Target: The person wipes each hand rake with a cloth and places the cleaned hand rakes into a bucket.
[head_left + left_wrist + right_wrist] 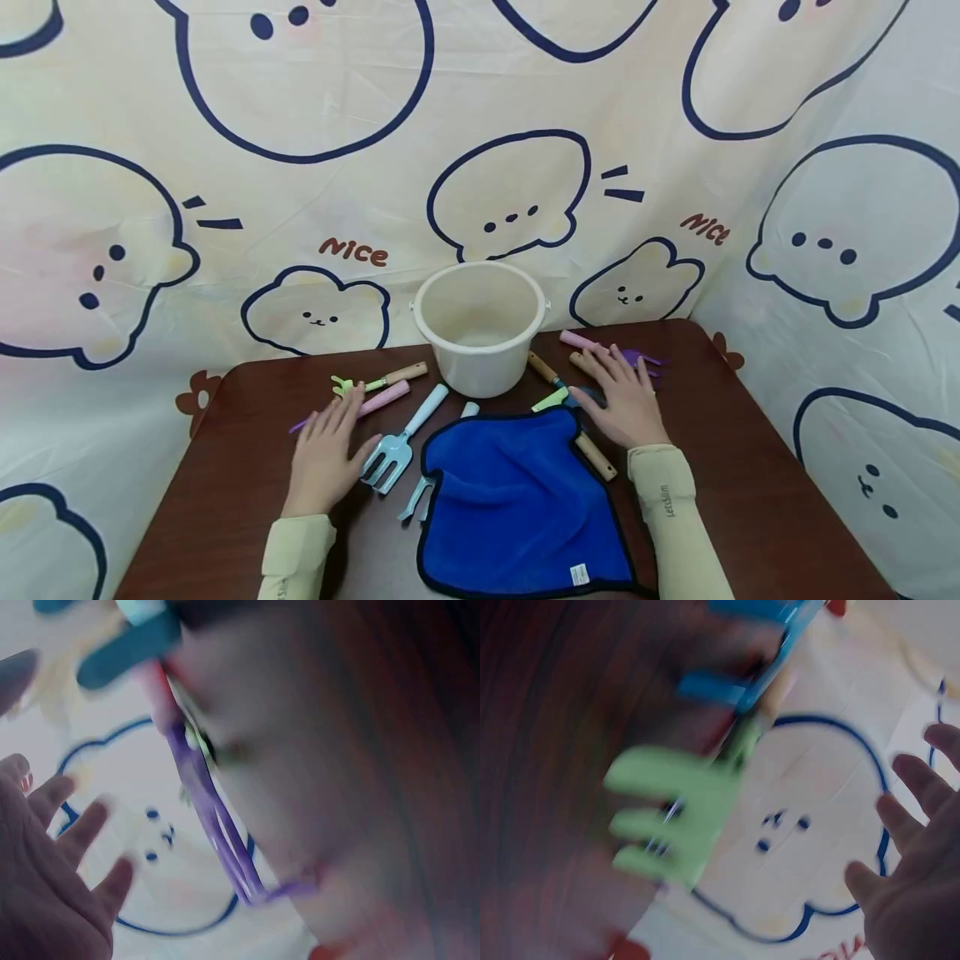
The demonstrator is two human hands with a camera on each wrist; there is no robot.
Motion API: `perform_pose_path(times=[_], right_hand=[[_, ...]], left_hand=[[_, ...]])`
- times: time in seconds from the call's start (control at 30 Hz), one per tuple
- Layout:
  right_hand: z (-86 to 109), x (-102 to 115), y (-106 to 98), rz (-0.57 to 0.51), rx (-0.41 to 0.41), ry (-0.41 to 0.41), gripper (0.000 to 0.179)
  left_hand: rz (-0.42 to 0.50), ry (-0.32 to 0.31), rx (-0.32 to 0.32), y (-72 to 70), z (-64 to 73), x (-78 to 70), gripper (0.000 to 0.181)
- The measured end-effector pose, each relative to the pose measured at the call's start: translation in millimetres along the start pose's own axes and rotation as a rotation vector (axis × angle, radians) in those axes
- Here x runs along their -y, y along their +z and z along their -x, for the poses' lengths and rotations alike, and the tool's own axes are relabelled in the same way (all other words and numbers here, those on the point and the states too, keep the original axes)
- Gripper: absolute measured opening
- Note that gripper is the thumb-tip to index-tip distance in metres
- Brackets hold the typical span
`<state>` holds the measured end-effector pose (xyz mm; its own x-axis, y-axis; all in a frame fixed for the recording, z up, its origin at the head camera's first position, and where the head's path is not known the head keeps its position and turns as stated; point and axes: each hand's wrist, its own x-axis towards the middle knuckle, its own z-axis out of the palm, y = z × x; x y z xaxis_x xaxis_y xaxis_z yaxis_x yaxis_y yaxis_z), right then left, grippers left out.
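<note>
My left hand (pixel 324 458) reaches over the table with fingers spread, holding nothing. By its fingertips lie a purple tool with a pink handle (pixel 384 398) and a green one with a wooden handle (pixel 407 374); beside its thumb lies a light blue hand fork (pixel 392 454). In the left wrist view the purple tool (pixel 217 825) shows long prongs. My right hand (pixel 621 406), also spread and holding nothing, is over more garden tools, among them a purple fork (pixel 637 358). A green fork (pixel 679 814) and blue prongs (pixel 716 688) appear in the right wrist view.
A white bucket (pixel 483 371) stands at the table's back edge. A blue cloth (pixel 517 500) with black trim lies in front, partly over a second light blue tool (pixel 415 498) and near a wooden handle (pixel 596 458). A printed curtain (pixel 510 100) hangs behind the table (pixel 202 500).
</note>
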<state>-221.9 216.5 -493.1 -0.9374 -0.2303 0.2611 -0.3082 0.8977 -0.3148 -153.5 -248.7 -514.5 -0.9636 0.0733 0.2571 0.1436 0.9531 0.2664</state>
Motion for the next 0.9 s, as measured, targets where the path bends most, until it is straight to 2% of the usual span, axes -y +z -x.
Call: perform_pose_path(times=[0.1, 0.2, 0.3, 0.4, 0.57, 0.73, 0.83, 0.9], right_hand=[[-2.3, 18.2, 7.9, -0.037, 0.051, -0.087, 0.073], [-2.1, 43.3, 20.8, -0.063, 0.153, -0.165, 0.071], [-0.8, 68.2, 35.4, -0.069, 0.263, -0.236, 0.069], [1.2, 85.3, 47.2, -0.036, 0.315, -0.282, 0.069], [6.7, 95.4, 54.1, 0.050, 0.318, -0.276, 0.073], [8.5, 97.4, 53.4, 0.048, 0.307, -0.260, 0.075], [7.3, 98.8, 53.9, 0.055, 0.279, -0.282, 0.069], [5.4, 99.7, 54.3, 0.077, 0.236, -0.302, 0.058]], left_hand=[[0.038, 0.018, 0.097, 4.3, -1.0, -11.0, 0.087], [0.058, 0.020, 0.185, 7.1, -0.3, -20.7, 0.086], [0.047, 0.011, 0.238, 10.1, -0.3, -28.9, 0.089], [0.023, 0.002, 0.267, 14.6, -2.1, -36.9, 0.093], [-0.013, 0.010, 0.270, 24.1, -4.1, -47.6, 0.093], [-0.039, 0.023, 0.213, 30.2, -7.7, -53.8, 0.083], [-0.030, 0.046, 0.177, 32.1, -11.8, -55.9, 0.074], [0.004, 0.049, 0.158, 31.9, -14.4, -56.9, 0.067]])
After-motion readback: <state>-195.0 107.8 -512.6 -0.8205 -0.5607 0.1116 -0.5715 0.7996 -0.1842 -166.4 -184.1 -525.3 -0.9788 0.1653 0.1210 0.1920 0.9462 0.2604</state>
